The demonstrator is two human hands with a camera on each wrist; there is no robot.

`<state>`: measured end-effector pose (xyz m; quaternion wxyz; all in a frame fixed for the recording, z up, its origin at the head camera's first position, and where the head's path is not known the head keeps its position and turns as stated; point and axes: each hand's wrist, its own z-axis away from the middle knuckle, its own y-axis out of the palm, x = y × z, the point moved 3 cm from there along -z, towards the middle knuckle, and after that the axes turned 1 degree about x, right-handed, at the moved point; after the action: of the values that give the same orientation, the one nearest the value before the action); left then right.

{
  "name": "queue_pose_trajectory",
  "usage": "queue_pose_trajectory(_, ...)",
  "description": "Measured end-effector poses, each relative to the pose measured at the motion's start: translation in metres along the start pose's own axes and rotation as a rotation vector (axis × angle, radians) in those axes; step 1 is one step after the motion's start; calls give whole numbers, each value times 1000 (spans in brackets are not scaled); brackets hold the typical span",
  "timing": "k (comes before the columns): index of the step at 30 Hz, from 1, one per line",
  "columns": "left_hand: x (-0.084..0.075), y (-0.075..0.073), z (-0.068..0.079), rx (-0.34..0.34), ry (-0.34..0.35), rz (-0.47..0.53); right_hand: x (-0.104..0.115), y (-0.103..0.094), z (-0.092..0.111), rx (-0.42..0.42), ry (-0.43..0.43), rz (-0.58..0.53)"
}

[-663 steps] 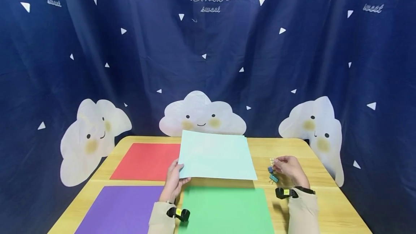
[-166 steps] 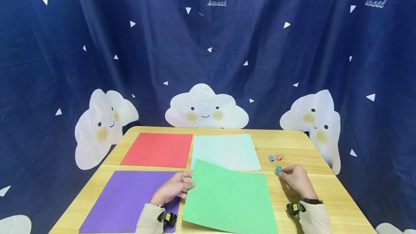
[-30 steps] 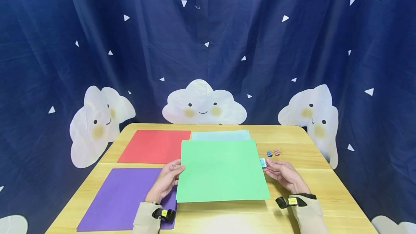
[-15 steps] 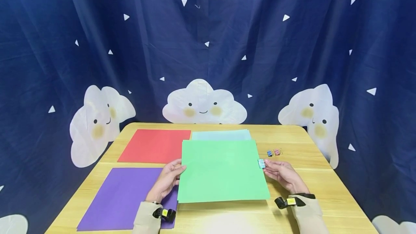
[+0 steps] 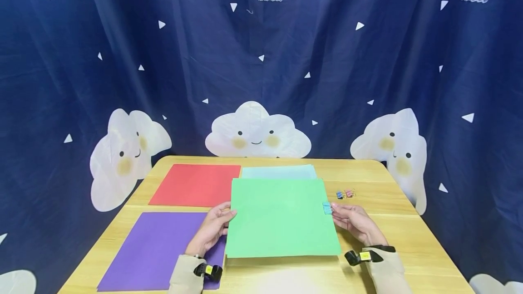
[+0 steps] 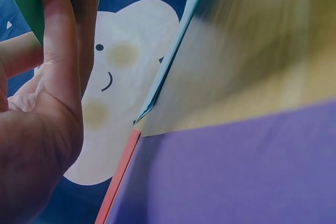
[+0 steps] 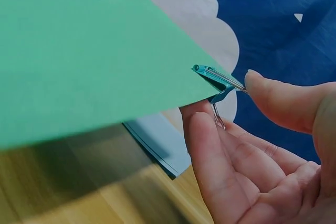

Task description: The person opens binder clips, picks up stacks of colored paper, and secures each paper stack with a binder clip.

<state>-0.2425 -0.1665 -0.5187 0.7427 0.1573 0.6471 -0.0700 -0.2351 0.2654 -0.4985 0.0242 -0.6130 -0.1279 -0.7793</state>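
My left hand (image 5: pixel 213 229) pinches the left edge of the green paper (image 5: pixel 282 219), which is raised above the table and tilted toward me. At the paper's right edge, my right hand (image 5: pixel 356 222) squeezes a teal binder clip (image 5: pixel 327 208) by its wire handles. In the right wrist view the thumb presses one handle of the binder clip (image 7: pixel 223 85), fingers lie under the other, and its mouth straddles the paper's edge. The left wrist view has the left fingers (image 6: pixel 60 40) around the green paper's corner.
Red paper (image 5: pixel 196 184) lies at the back left, purple paper (image 5: pixel 151 251) at the front left. Light blue paper (image 5: pixel 278 172) is partly hidden behind the green. A blue binder clip (image 5: pixel 340 194) and a pink one (image 5: pixel 349 193) lie at the right on the wooden table (image 5: pixel 408 239).
Earlier the left hand held the light blue paper, later seen clipped on the table. Green paper was then lifted and the teal clip picked up; in the last second the clip slid onto the edge.
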Motion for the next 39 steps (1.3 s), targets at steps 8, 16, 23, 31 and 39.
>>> queue_pose_trajectory(8,1,-1,2,-10,6,-20,1,-2,1,13,14,29)
queue_pose_trajectory(16,3,1,2,-5,-16,-7,1,-7,3,99,6,-23)
queue_pose_trajectory(23,2,2,1,0,-12,-28,5,-9,7,129,5,-38)
queue_pose_trajectory(31,-3,1,6,38,10,-79,5,-7,15,80,37,68)
queue_pose_trajectory(39,-7,2,15,16,-2,-180,0,-8,23,52,58,164)
